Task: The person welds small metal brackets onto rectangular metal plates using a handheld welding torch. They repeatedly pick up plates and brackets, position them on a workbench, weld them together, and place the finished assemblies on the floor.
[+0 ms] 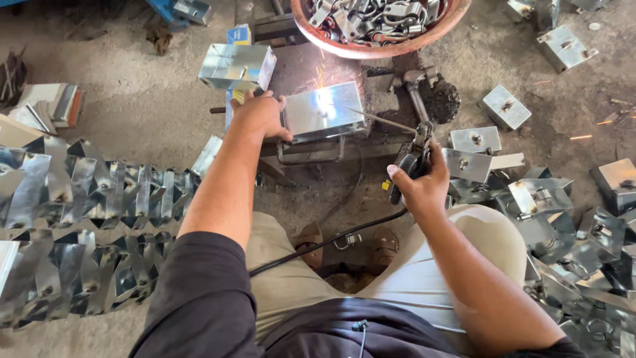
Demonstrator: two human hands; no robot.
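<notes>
Head view: the left hand presses its spread fingers on the left edge of a shiny metal box lying on a dark stand on the floor. The right hand has its fingers closed around a welding electrode holder, whose rod reaches the box top, throwing sparks. A bowl of metal clasps sits just beyond.

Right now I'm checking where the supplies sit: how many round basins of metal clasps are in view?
1: the round reddish basin heaped with silvery metal clasps sits at the top edge, beyond the shiny box under the left hand. Its far side is cut off, so others may be out of view.
</notes>
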